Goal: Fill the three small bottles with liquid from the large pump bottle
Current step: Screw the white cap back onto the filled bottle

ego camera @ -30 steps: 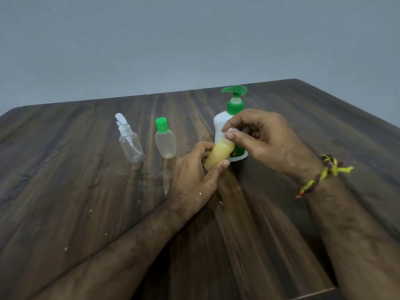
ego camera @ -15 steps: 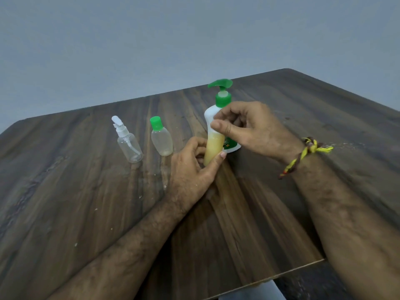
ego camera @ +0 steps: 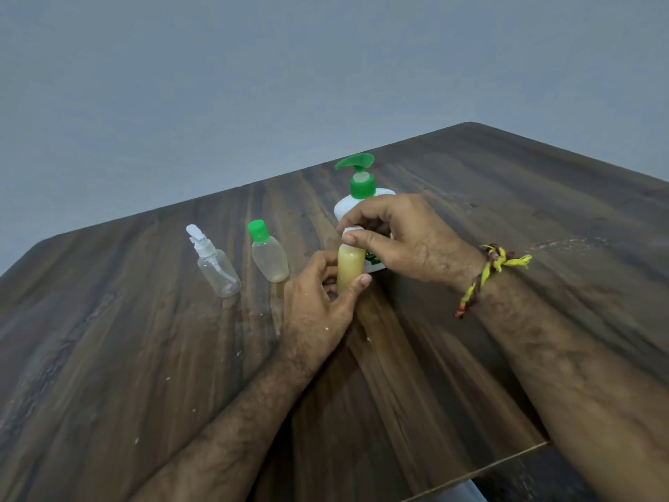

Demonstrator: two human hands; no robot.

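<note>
Nearest the front edge of the table [ego camera: 416, 411] it's just forearms. The left hand [ego camera: 318, 309] is wrapped round the lower half of the yellow bottle [ego camera: 350, 266], thumb across its front, holding it upright about mid-table. A second ago that bottle was tilted over in the same hand; now it stands straight, base down at the wood as far as I can tell. The right hand [ego camera: 405, 240], the one with the yellow thread band [ego camera: 488, 273], pinches the white cap [ego camera: 353, 233] on top, so I'd guess the cap is being screwed down, meaning this one's filled. Left of it stand the green-cap bottle [ego camera: 269, 257], only a bit of residue in it, and the spray bottle [ego camera: 217, 269], clear and looking empty, both apart from the hands. Right behind the yellow one is the pump bottle [ego camera: 356, 197], half hidden. So one done, two to go, I reckon.
</note>
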